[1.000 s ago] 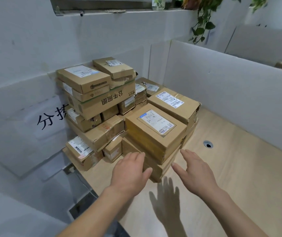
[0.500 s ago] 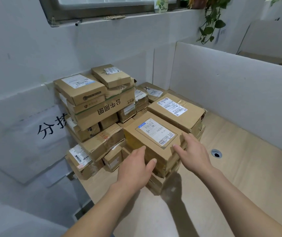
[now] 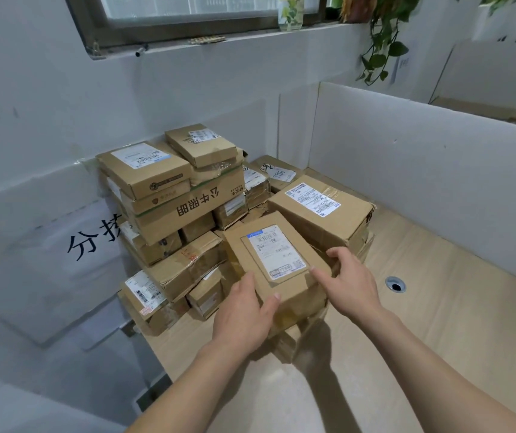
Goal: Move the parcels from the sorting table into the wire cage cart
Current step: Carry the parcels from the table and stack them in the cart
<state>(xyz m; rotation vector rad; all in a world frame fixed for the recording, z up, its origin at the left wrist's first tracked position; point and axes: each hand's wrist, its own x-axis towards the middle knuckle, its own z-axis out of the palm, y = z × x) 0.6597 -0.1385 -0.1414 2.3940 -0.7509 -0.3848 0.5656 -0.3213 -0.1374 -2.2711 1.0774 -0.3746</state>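
From the head view, a flat brown cardboard parcel with a white shipping label [image 3: 277, 264] is seen at the front of a pile of brown cardboard parcels [image 3: 172, 195] stacked in the far left corner of the light wooden sorting table [image 3: 438, 323]. The parcel is held between both hands. The left hand [image 3: 244, 317] is placed on its near left corner, with the thumb laid over the top face and the fingers wrapped down the left side. The right hand [image 3: 352, 284] is set against its right side, the thumb resting on the top near the label's lower corner and the fingers curled round the far right edge. Both hands are thus closed in a grasp on the parcel; neither is free.

The parcel lies directly ahead of the hands, between them, roughly equally near to each. Its long axis runs from the near edge of the table toward the far left corner, slightly slanted to the left, and the label's long side follows the same line. The near end appears tilted or raised off the box beneath, though this cannot be settled from the angle. A larger brown cardboard box with a white label [image 3: 319, 210] lies just behind and to the right, close to or touching it.

The wire cage cart is not in view, so the direction of carry cannot be stated.
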